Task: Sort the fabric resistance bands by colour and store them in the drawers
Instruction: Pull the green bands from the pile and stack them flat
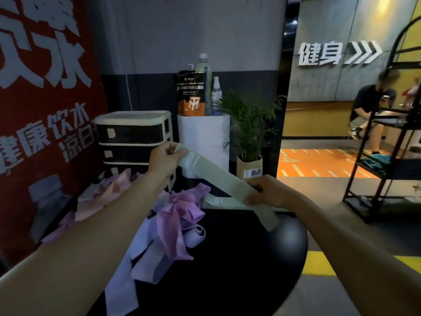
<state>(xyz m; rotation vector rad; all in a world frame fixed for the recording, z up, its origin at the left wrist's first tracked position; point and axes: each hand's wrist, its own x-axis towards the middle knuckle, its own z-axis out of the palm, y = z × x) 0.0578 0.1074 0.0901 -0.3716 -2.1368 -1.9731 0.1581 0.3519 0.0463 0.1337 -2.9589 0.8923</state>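
Green fabric, one resistance band (214, 176), is stretched flat between the two hands, and its long axis is the thing that matters: it runs on a slant, from the left hand (165, 159), held higher and farther out, down to the right hand (265, 192), held lower and nearer the body. The left hand has its fingers and thumb curled on the upper end, pinching it just above the pale label patch. The right hand grips the lower part with its fingers folded round the fabric, and a short tail of the band hangs past that hand toward the dark round table (239, 270).

Directly beyond the left hand stands the drawer unit (134, 137), its dark drawer fronts all appearing pushed in. So the upper end of the band already points at the drawers, and the left hand is clearly the nearer one to them; the right hand is well apart from the unit, off to its right. My judgement is that a drawer must be opened first, which neither hand is free to do.

Below and between the forearms lies the heap of purple and lilac bands (175, 226), unsorted; a second green band (218, 201) lies just under the right hand.
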